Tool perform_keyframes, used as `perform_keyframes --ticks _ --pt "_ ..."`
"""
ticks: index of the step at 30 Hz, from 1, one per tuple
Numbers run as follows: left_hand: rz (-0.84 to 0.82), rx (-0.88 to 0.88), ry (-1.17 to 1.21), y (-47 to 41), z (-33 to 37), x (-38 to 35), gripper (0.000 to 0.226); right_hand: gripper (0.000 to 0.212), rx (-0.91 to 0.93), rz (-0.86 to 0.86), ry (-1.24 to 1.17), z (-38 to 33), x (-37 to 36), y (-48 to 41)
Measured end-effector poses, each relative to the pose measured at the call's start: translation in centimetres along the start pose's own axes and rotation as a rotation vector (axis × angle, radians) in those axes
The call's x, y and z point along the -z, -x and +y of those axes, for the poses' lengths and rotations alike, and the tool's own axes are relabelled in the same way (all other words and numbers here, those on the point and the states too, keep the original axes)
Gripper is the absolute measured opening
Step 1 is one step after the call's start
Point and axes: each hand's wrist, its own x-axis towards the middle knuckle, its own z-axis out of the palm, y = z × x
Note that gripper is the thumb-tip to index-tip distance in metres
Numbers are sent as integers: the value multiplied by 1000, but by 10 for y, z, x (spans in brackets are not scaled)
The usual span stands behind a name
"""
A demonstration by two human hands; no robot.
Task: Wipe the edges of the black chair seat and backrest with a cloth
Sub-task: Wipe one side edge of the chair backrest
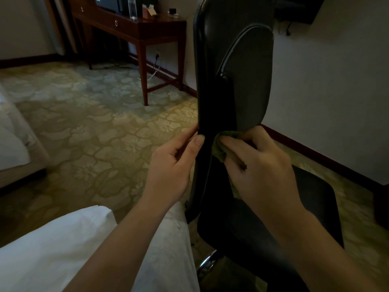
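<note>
– cloth (219,148) first: where is it, and how will it behave?
– just at three o'clock of the middle of the view, green, bunched up in the right hand (259,165). the fingers are curled round it and press the wad against the lower part of the backrest (212,91). it looks soft and light, so i'd guess it folds to a rim easily but could slide out of a loose hold. a full fist on it suits.
– and the chair?
– the backrest stands nearly edge-on to the camera, running from twelve o'clock down to the centre. the seat (273,224) spreads out at five o'clock, under the right forearm. both look like smooth black leather or vinyl over padding, so probably some give in the face and firmer along the seam. likely slick, so the cloth should glide.
– what about the left hand (170,165)?
– at eight o'clock of centre, thumb on the near face and fingers round the left edge, pinching the backrest. that's a sensible place to steady it. a chrome post (207,262) shows at six o'clock, so i'd judge the chair swivels and would turn away under pressure if nothing braced it.
– heavy?
– too heavy to lift for this, i'd think. better to hold the rim and turn it.
– anything near?
– a wooden desk (147,32) at eleven o'clock, well apart, with a clear bottle (132,7) on it. white fabric (63,249) at seven o'clock, patterned carpet (94,123) beyond.
</note>
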Motion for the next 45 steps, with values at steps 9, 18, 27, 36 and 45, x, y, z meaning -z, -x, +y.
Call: perform_keyframes --ticks 9,18,27,36,45 --pt "2 4 -5 0 -1 -1 47 27 4 -131 139 -9 -16 19" --pt "-7 33 -12 8 -14 1 48 25 22 27 97 -2 3 14" --pt "-17 44 -21 6 -14 3 47 21 7 -65 166 -9 -15 12" --pt "-16 45 -22 8 -19 1 45 22 -18 -49 148 5 -8 40" --pt "-22 37 -25 8 -20 3 46 22 1 28 152 -9 -17 14"
